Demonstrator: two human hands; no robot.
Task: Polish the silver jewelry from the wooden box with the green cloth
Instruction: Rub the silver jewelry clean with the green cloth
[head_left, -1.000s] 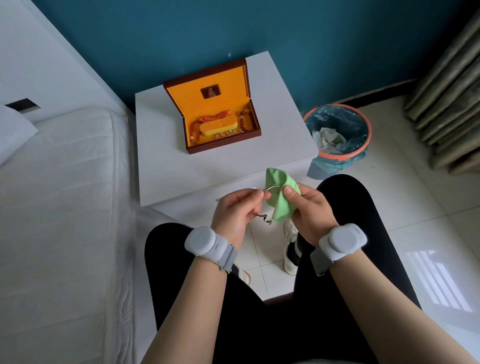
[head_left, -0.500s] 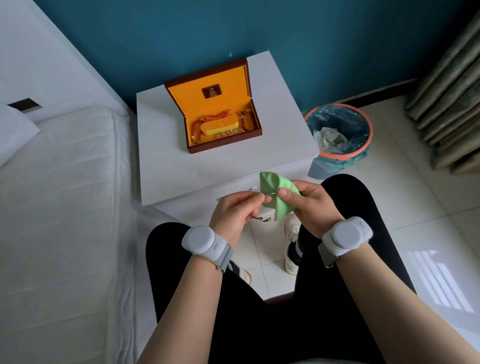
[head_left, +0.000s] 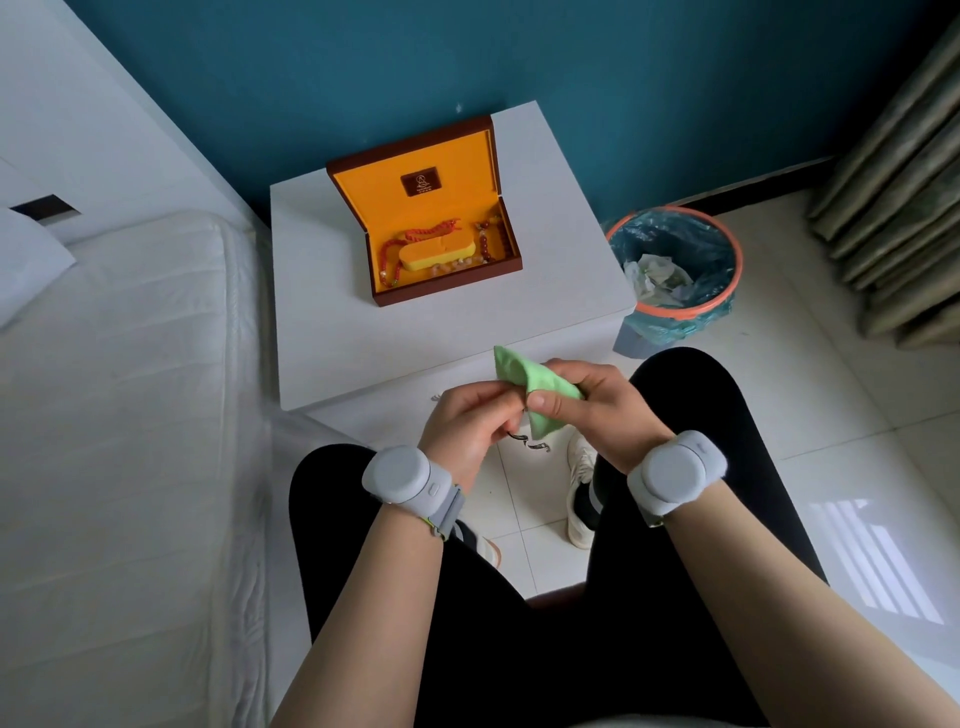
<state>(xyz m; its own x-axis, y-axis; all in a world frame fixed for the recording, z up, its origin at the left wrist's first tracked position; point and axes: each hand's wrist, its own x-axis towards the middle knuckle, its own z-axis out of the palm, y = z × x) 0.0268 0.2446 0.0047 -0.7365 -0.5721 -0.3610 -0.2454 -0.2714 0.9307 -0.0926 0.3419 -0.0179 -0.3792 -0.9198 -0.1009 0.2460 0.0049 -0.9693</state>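
Observation:
My left hand (head_left: 470, 421) pinches a thin silver bangle (head_left: 530, 442); only its curled ends show, hanging below my fingers. My right hand (head_left: 602, 402) grips the green cloth (head_left: 535, 387), folded over the bangle right beside my left fingertips. Both hands meet above my knees, in front of the white nightstand (head_left: 363, 332). On the nightstand stands the wooden box (head_left: 447, 283), lid open, with orange lining, a red bead string and an orange cushion inside.
A white mattress (head_left: 124, 415) lies to the left. An orange-rimmed bin (head_left: 675, 306) with a blue liner stands right of the nightstand. Curtains (head_left: 904, 208) hang at the far right. My black-clad legs and white shoes are on the tiled floor below.
The cloth has slid left along the bangle toward my left fingers, and its loose corner has tipped from upright to pointing left. My right hand has closed in on the left one.

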